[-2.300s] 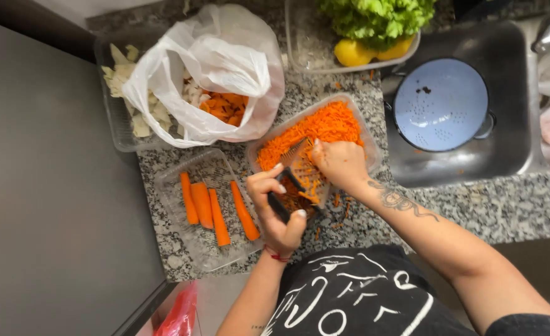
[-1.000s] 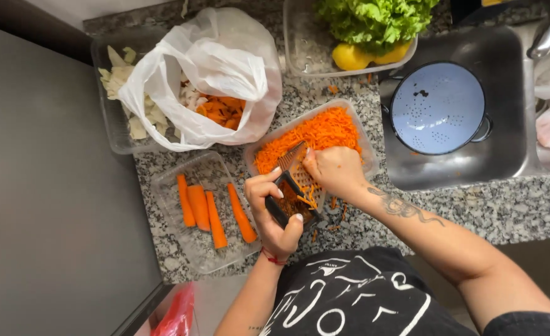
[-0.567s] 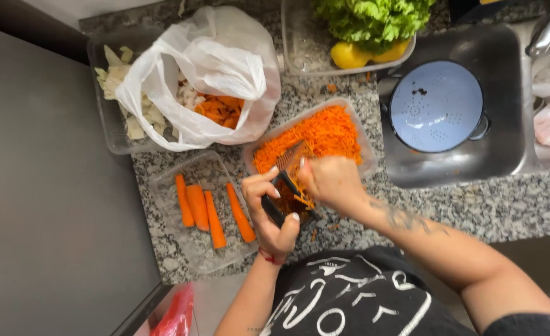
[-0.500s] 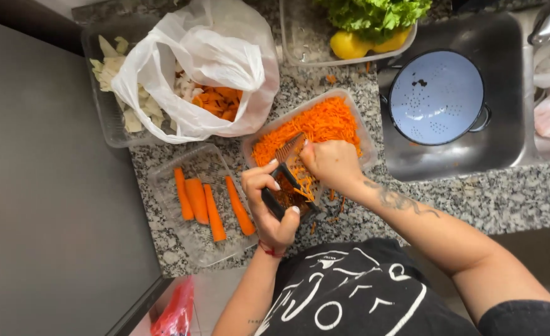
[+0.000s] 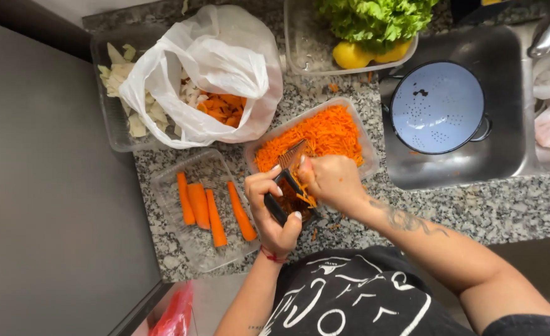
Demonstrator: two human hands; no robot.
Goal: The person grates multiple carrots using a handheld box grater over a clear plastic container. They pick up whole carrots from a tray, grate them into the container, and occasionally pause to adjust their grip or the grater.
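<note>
- Left hand point(image 5: 273, 208): closed around the dark handle end of a grater point(image 5: 290, 183); fingers wrapped over the top, thumb beneath. A red cord sits at the wrist.
- Grater: tilted, its upper end resting over the near rim of the clear tub point(image 5: 355, 127) at about 1 o'clock from the left hand. Orange shreds cling to its face.
- Right hand point(image 5: 332, 180): curled tightly, fingertips pressed to the grater face, just beside the left hand at its 3 o'clock. It grips a carrot stub, of which only a sliver of orange shows; the rest is hidden under the fingers.
- Grated carrot point(image 5: 324, 134): heaped in the clear tub, at 12 o'clock from the right hand, touching the grater's far end.
- Whole peeled carrots point(image 5: 209, 208): four or so pieces lying in a second clear tray point(image 5: 181, 249), at 9 o'clock from the left hand, near but apart from it.
- White plastic bag point(image 5: 212, 68): open, holding peelings, at 11 o'clock from the hands, well apart.
- Pale blue colander point(image 5: 438, 106): standing in the steel sink point(image 5: 517, 158), at 2 o'clock from the right hand.
- Lettuce point(image 5: 374, 22): in a container at 12 o'clock, with yellow fruit beside it.
- Granite counter point(image 5: 474, 211): scattered orange shreds lie beneath the grater.
</note>
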